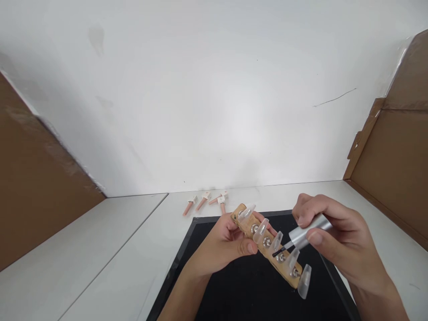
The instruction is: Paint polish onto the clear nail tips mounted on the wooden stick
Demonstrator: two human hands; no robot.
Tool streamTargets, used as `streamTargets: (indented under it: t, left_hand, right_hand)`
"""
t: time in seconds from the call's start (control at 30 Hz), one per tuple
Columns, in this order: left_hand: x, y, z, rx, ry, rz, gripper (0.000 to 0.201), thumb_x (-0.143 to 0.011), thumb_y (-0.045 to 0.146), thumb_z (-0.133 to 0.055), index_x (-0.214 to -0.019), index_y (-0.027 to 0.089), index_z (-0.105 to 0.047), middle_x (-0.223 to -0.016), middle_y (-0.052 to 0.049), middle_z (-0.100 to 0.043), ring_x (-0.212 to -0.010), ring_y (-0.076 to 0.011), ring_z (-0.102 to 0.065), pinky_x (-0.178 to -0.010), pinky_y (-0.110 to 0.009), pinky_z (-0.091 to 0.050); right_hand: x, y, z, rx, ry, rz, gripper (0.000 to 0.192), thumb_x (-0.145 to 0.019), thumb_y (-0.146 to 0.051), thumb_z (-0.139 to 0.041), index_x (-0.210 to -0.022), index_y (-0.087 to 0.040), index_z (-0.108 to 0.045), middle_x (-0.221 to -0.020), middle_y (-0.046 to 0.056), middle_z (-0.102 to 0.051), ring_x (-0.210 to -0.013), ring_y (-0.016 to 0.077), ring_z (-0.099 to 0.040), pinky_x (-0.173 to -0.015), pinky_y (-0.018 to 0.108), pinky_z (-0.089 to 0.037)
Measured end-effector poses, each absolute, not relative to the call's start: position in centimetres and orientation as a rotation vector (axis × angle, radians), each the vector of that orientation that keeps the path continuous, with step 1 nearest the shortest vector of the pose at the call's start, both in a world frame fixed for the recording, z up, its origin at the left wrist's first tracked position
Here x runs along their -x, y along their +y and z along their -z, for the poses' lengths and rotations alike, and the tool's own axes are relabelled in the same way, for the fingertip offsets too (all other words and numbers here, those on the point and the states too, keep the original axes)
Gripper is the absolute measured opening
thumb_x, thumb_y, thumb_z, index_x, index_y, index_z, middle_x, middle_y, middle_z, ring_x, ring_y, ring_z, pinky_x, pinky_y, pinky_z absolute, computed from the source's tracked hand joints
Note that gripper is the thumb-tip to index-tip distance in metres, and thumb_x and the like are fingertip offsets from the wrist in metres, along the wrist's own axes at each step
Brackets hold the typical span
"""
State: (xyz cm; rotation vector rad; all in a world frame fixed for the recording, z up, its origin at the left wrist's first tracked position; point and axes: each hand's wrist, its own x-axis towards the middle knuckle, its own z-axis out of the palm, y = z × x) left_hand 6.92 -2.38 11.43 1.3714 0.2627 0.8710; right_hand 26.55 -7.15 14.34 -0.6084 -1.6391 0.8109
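Observation:
My left hand [230, 243] grips a wooden nail tip stand [288, 273] by its upper left part, tilted down to the right. Several clear false nail tips [304, 281] stick up from round metal mounts along it. In my right hand [347, 236] is a nail polish brush [309, 234] with a silver cap, held between thumb and fingers. Its dark bristles point down left and lie at the nail tips right of the stand's middle; whether they touch one I cannot tell. My left fingers behind the wood are partly hidden.
Below my hands lies a black mat [234, 294] on the white table [127, 254]. Several small pink-handled pieces with white blocky heads [190, 206] lie behind the mat. A white wall [214, 98] rises at the back, with brown cardboard [394, 165] at right and left.

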Motion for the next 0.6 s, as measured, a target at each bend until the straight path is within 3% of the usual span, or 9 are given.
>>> streamTargets:
  t: [0.6]
  left_hand:
    - [-6.68,-2.36,-11.23,-1.319,0.177,-0.888,0.024,-0.071,0.023,-0.077,-0.095,0.021,-0.074,-0.087,-0.001,-0.073,-0.077,-0.0120,-0.068,-0.070,-0.021,-0.056]
  right_hand:
    - [-27.07,-6.88,-13.78,0.616,-1.582,-0.731,0.011,-0.090,-0.038,-0.059,-0.085,-0.028,-0.061,-0.068,-0.003,-0.053,-0.061,0.0135,-0.048,-0.055,0.024,-0.040]
